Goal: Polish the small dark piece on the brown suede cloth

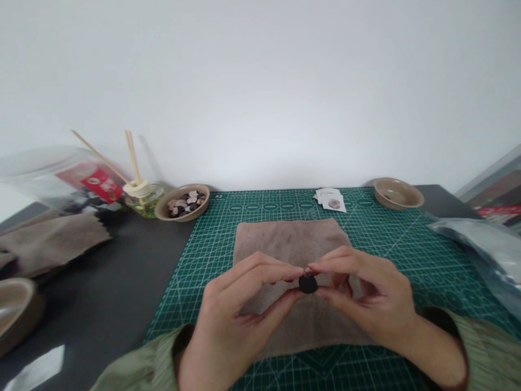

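Observation:
A small round black disc (308,284) is pinched between the fingertips of both hands, above a brown cloth (285,239). My left hand (248,309) holds its left side with thumb and index finger, and my right hand (366,293) grips the right side the same way. A thin brownish bit shows at the disc's top edge, too small to make out. The cloth lies on a green cutting mat (203,260), partly hidden by both hands.
Back left, a bowl (183,215) holds several dark and pinkish pieces, beside a reed diffuser (142,198). White cards (330,199) and another bowl (398,194) stand at the back right. A clear plastic bag (484,239) lies right; a folded cloth (52,239) lies left.

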Available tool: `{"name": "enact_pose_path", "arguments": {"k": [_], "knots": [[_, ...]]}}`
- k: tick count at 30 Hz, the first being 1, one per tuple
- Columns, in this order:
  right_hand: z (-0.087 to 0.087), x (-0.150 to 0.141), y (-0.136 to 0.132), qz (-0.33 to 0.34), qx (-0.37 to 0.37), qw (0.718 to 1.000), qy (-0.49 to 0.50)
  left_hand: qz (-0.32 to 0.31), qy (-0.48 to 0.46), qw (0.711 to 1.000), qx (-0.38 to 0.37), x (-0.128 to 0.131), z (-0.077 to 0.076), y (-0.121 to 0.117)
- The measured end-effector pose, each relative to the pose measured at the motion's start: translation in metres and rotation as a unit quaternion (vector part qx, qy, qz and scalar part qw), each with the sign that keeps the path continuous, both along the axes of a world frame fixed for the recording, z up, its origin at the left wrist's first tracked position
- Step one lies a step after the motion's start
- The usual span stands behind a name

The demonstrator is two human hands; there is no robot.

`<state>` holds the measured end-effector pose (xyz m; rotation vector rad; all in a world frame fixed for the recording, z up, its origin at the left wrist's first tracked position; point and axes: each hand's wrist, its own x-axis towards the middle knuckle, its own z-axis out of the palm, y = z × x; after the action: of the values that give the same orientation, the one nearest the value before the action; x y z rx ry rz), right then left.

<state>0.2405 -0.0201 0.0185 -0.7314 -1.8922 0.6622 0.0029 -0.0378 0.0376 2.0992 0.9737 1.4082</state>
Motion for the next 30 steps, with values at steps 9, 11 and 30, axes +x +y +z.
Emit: {"name": "enact_pose_path", "arguments": {"k": [9, 11, 30], "knots": [[0.0032, -0.0024, 0.0, 0.011, 0.014, 1.0, -0.001, -0.01, -0.002, 1.0, -0.008, -0.0003, 0.0001, -0.0015], [0.0025, -0.0024, -0.0003, 0.009, 0.013, 1.0, 0.001, -0.014, -0.004, 1.0, -0.013, -0.0003, 0.0007, -0.0015], [0.0012, -0.0018, 0.0018, 0.014, 0.035, 0.999, 0.002, -0.026, -0.007, 1.0, -0.012, -0.0011, 0.0018, -0.0009]]}}
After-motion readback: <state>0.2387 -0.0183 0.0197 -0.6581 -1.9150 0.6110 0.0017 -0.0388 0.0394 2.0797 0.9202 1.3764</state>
